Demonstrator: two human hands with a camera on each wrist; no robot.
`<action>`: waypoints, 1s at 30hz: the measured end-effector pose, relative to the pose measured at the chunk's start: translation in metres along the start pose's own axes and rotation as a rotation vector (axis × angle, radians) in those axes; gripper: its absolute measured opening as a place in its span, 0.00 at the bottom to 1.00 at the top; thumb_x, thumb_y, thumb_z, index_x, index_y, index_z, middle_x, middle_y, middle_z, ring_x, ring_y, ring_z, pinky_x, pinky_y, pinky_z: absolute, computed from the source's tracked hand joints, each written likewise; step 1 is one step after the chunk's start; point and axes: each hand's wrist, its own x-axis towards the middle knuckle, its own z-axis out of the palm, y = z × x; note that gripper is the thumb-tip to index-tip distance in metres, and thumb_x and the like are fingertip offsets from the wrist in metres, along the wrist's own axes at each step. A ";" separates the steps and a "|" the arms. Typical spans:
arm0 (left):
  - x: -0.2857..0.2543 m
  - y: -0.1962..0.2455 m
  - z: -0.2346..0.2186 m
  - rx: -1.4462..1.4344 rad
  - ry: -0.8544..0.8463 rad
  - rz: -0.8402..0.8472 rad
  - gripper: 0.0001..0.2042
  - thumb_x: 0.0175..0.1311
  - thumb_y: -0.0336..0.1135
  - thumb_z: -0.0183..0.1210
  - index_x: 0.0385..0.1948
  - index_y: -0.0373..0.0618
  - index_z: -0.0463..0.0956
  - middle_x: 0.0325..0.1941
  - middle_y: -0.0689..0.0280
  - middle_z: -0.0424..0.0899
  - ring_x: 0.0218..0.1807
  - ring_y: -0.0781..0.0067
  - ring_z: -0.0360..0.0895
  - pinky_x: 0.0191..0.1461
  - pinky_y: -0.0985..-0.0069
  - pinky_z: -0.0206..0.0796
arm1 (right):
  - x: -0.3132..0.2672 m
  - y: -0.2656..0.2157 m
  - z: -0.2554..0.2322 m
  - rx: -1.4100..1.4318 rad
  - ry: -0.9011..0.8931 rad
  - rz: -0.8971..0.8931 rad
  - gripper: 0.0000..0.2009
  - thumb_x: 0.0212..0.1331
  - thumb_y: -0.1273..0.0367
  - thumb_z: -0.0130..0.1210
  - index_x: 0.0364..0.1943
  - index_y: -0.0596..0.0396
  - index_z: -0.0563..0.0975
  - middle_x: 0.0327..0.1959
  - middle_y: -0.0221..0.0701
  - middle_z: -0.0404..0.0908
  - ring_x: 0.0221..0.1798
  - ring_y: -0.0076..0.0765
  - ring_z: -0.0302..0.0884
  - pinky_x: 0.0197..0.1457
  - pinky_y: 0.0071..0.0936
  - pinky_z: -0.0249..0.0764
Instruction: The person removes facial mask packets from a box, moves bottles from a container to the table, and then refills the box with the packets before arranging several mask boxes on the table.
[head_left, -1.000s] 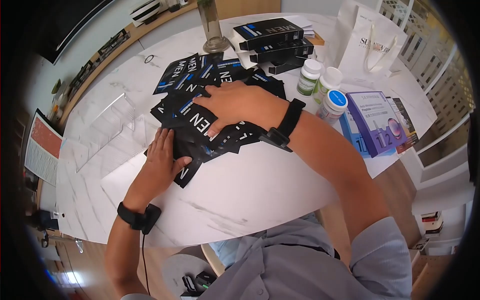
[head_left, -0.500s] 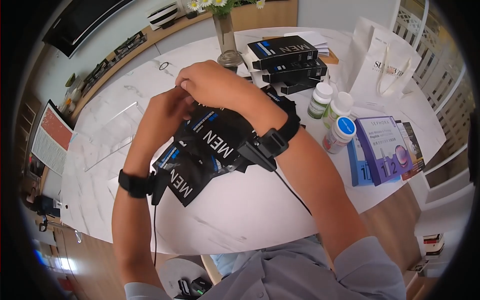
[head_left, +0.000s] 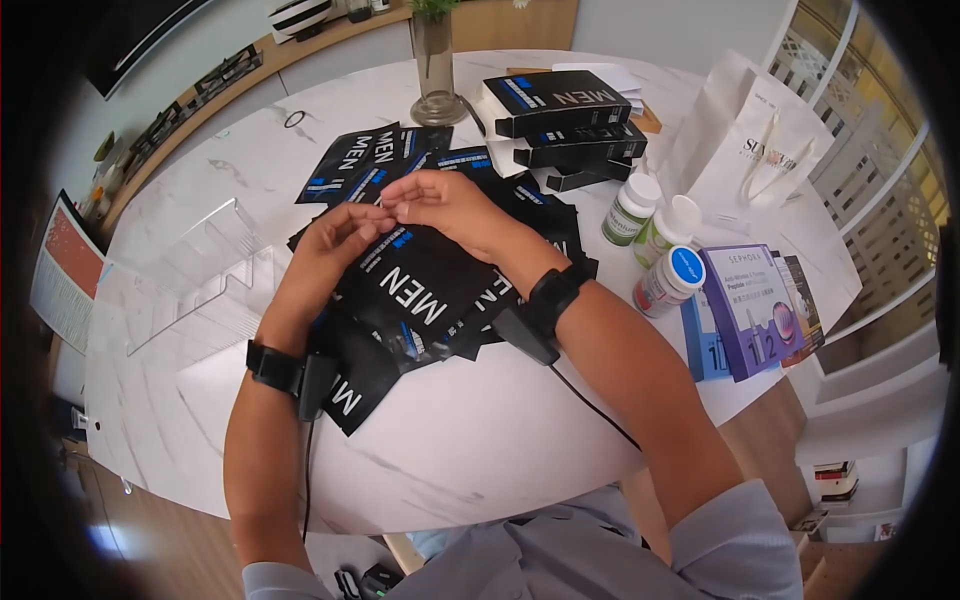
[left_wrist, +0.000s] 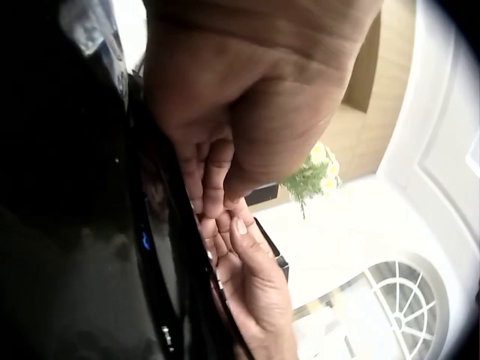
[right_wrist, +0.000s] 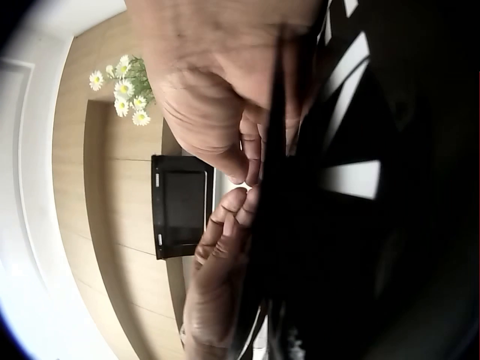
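Both hands meet at the top edge of a black pouch marked MEN (head_left: 412,285), in the middle of the head view. The left hand (head_left: 335,238) pinches the edge on its left part, and the right hand (head_left: 442,205) pinches it just beside, fingertips nearly touching. Dark pouch film (left_wrist: 67,225) fills the left side of the left wrist view, with the curled fingers partly behind it. In the right wrist view the film (right_wrist: 337,270) hides some fingertips. More black pouches (head_left: 350,375) lie spread beneath and around.
Black boxes (head_left: 565,100) are stacked behind, near a glass vase (head_left: 436,70). Bottles (head_left: 668,280), a purple box (head_left: 750,310) and a white paper bag (head_left: 745,140) stand at the right. A clear acrylic rack (head_left: 205,275) is on the left.
From lying spread on the pile, both hands rose and came together at one pouch's top edge. Since half a second ago they have lowered a little, fingertips still close together.
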 end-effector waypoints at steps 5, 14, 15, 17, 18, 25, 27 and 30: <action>-0.003 -0.009 -0.017 -0.361 -0.055 -0.019 0.12 0.79 0.34 0.53 0.54 0.36 0.78 0.54 0.59 0.86 0.60 0.70 0.81 0.70 0.74 0.68 | -0.002 -0.005 0.002 -0.015 -0.015 0.040 0.13 0.67 0.73 0.60 0.53 0.64 0.79 0.50 0.38 0.85 0.54 0.29 0.82 0.62 0.27 0.76; -0.005 -0.018 -0.017 -0.374 0.009 0.038 0.13 0.79 0.34 0.52 0.53 0.34 0.78 0.52 0.57 0.86 0.59 0.67 0.83 0.68 0.73 0.71 | -0.003 -0.004 0.000 -0.027 -0.011 0.015 0.12 0.72 0.70 0.56 0.52 0.63 0.79 0.49 0.37 0.85 0.53 0.30 0.83 0.57 0.26 0.77; -0.005 -0.018 -0.017 -0.364 0.008 0.033 0.13 0.79 0.35 0.52 0.54 0.35 0.78 0.52 0.58 0.86 0.60 0.68 0.82 0.69 0.73 0.70 | -0.003 -0.004 -0.001 -0.039 -0.016 0.007 0.11 0.73 0.69 0.56 0.52 0.62 0.79 0.49 0.36 0.84 0.53 0.30 0.83 0.56 0.25 0.77; -0.004 -0.020 -0.018 -0.351 0.005 0.024 0.14 0.79 0.37 0.53 0.55 0.36 0.77 0.53 0.59 0.86 0.61 0.68 0.81 0.70 0.73 0.68 | -0.003 -0.004 -0.002 -0.063 -0.020 0.009 0.11 0.73 0.69 0.55 0.52 0.62 0.79 0.49 0.36 0.84 0.53 0.30 0.83 0.56 0.25 0.77; -0.005 -0.020 -0.018 -0.347 0.004 0.028 0.14 0.79 0.36 0.53 0.55 0.36 0.77 0.53 0.59 0.86 0.61 0.68 0.81 0.70 0.73 0.68 | -0.004 -0.004 -0.002 -0.074 -0.022 0.014 0.11 0.73 0.69 0.55 0.52 0.62 0.79 0.49 0.36 0.84 0.53 0.30 0.83 0.56 0.25 0.77; -0.006 -0.020 -0.018 -0.348 -0.003 0.026 0.14 0.78 0.37 0.54 0.54 0.36 0.77 0.53 0.59 0.86 0.61 0.68 0.81 0.71 0.73 0.67 | -0.004 -0.005 -0.001 -0.050 -0.008 0.020 0.11 0.74 0.69 0.55 0.52 0.61 0.79 0.48 0.35 0.84 0.53 0.29 0.83 0.56 0.25 0.77; -0.005 -0.018 -0.019 -0.345 -0.002 0.027 0.14 0.78 0.37 0.54 0.54 0.36 0.77 0.53 0.59 0.86 0.61 0.68 0.81 0.71 0.73 0.67 | -0.003 -0.004 -0.001 -0.058 -0.013 0.022 0.11 0.74 0.69 0.55 0.52 0.61 0.79 0.48 0.35 0.84 0.53 0.29 0.83 0.56 0.25 0.77; -0.006 -0.019 -0.017 -0.344 -0.003 0.028 0.13 0.78 0.36 0.54 0.54 0.36 0.77 0.53 0.59 0.86 0.61 0.68 0.81 0.71 0.73 0.67 | -0.003 -0.003 -0.002 -0.066 -0.021 0.008 0.11 0.74 0.69 0.55 0.52 0.61 0.79 0.48 0.35 0.84 0.53 0.29 0.83 0.56 0.25 0.77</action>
